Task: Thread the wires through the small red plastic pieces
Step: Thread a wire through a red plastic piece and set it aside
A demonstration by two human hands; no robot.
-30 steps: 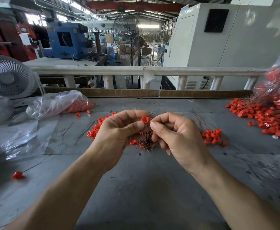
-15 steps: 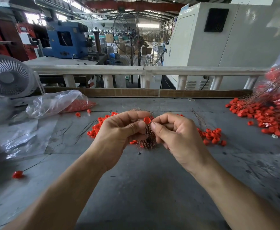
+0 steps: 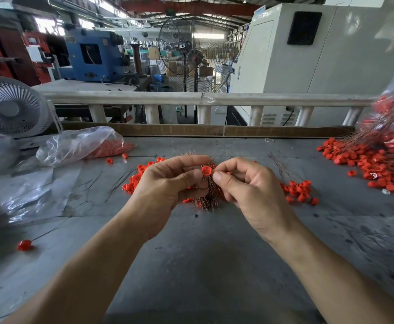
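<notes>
A small red plastic piece (image 3: pixel 206 170) sits between the fingertips of both hands above the middle of the grey table (image 3: pixel 191 265). My left hand (image 3: pixel 168 185) pinches it with thumb and forefinger and also holds a bundle of thin copper-coloured wires (image 3: pixel 211 195) that sticks out above and below the fist. My right hand (image 3: pixel 245 185) has its thumb and curled fingers closed at the piece's right side; whether it pinches a wire is too fine to see. Loose red pieces (image 3: pixel 298 190) lie on the table behind the hands.
A big heap of red pieces with wires (image 3: pixel 373 160) spills from a clear bag at the right. Another clear bag of red pieces (image 3: pixel 83 145) lies at the left, by a small white fan (image 3: pixel 11 108). One threaded red piece (image 3: pixel 24 244) lies near the left edge. A white railing (image 3: pixel 203 99) bounds the far side.
Both hands have stayed together at the same spot; the fingers have shifted slightly and the red piece has turned a little between the fingertips.
</notes>
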